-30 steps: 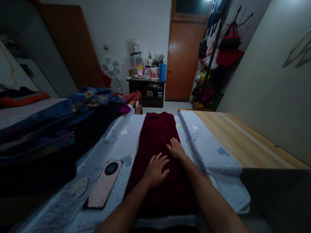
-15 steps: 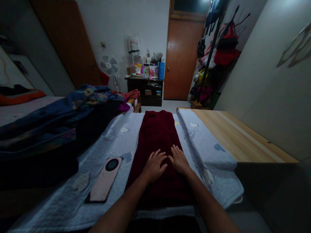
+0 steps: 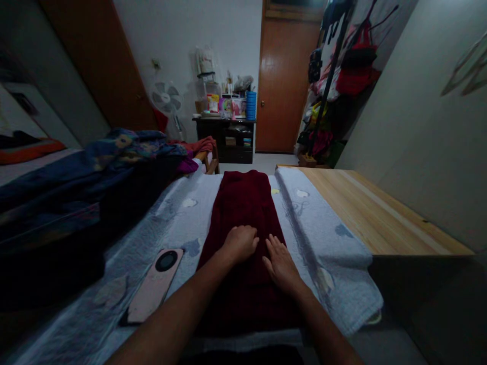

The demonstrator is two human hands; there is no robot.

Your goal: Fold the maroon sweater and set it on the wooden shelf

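Dim room. A dark red cloth [image 3: 243,203] is lying lengthwise down the middle of a pale blue-grey cover [image 3: 327,228], one narrow end pointing toward the far wall, the near end spreading wider close to the person.

Both bare hands are working over the middle of the cloth, side by side and just apart. The left hand [image 3: 240,244] is curling, knuckles up, fingertips tucking down out of my sight; whether it is pinching any fabric, I cannot tell. The right hand [image 3: 281,263] is lying palm down near the cloth's right edge, fingers extending forward, thumb standing away toward the left hand. It is gripping nothing.

Left of the cloth, a pink phone [image 3: 154,291] is resting on the cover, its round dark camera disc facing up; the left forearm is passing just beside it. Farther left, dark blue patterned fabric [image 3: 91,175] is lying heaped. On the right, the cover is partly overlapping a light wooden board [image 3: 353,203].

Toward the back, a white fan [image 3: 166,97] is standing beside a dark cabinet [image 3: 224,144]; a brown door [image 3: 283,86] is filling the wall to its right.
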